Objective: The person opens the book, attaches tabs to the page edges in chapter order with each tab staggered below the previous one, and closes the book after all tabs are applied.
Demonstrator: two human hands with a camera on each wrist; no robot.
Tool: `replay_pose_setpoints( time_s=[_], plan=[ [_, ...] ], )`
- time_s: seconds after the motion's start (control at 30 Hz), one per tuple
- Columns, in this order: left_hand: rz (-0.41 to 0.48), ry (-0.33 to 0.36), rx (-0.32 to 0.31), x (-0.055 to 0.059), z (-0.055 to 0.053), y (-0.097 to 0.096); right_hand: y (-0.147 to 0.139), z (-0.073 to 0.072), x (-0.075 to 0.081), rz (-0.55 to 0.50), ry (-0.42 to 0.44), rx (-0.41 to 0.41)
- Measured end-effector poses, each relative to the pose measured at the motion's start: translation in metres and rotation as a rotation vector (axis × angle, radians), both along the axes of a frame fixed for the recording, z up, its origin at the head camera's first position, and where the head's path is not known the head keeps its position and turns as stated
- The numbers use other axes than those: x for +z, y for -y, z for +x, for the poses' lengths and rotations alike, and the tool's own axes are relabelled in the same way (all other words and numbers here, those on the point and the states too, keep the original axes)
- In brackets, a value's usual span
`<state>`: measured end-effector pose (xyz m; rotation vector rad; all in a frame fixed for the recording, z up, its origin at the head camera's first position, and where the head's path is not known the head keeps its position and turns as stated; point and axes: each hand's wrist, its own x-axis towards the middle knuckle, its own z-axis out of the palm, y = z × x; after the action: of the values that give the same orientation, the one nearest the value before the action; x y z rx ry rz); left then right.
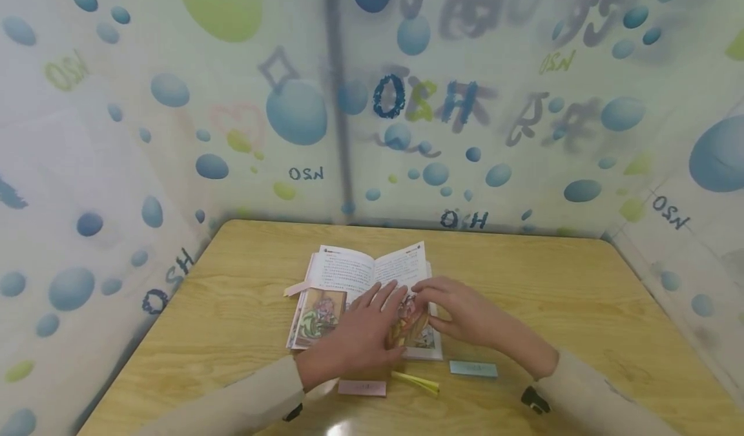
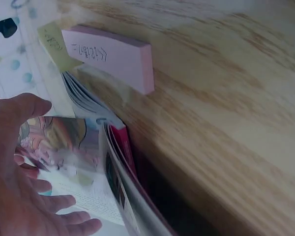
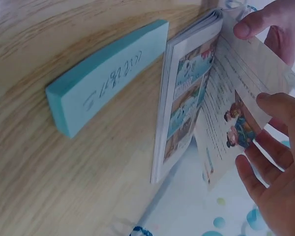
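An open book (image 1: 343,271) with text and colour pictures lies on the table. My left hand (image 1: 363,329) rests across its middle, fingers spread and straight over the pages. At the right-hand side, my right hand (image 1: 471,313) pinches a lifted page (image 3: 219,113) between thumb and fingers, as the right wrist view shows. A pale pink tab (image 1: 298,288) sticks out from the book's left edge. In front of the book lie a pink sticky-note pad (image 1: 362,388), yellow sticky strips (image 1: 417,381) and a blue sticky-note pad (image 1: 473,369). Handwriting shows on the pink and blue pads.
The wooden table (image 1: 244,332) has rounded far corners. Behind it and along both sides hangs a pale sheet (image 1: 506,132) printed with blue and green dots. Dark bands circle both wrists; the right-hand band (image 1: 535,399) shows near the sleeve.
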<state>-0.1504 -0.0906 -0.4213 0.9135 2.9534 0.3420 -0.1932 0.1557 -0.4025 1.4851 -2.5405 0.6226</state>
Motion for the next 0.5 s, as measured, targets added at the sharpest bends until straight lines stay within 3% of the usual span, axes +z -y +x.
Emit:
replay_pose_setpoints(
  time_s=[0.13, 0.23, 0.37, 0.5],
  plan=[
    [0.021, -0.095, 0.017, 0.000, -0.004, 0.006, -0.008, -0.001, 0.002, -0.078, -0.009, -0.040],
    [0.071, -0.130, 0.020, 0.003, -0.005, 0.013, -0.017, -0.001, 0.002, -0.100, 0.003, -0.088],
    [0.141, -0.147, 0.037, 0.008, -0.006, 0.023, -0.024, 0.000, -0.004, -0.015, 0.080, -0.143],
    [0.179, -0.195, 0.051, 0.013, -0.009, 0.038, -0.024, 0.003, -0.018, 0.080, 0.150, -0.135]
  ],
)
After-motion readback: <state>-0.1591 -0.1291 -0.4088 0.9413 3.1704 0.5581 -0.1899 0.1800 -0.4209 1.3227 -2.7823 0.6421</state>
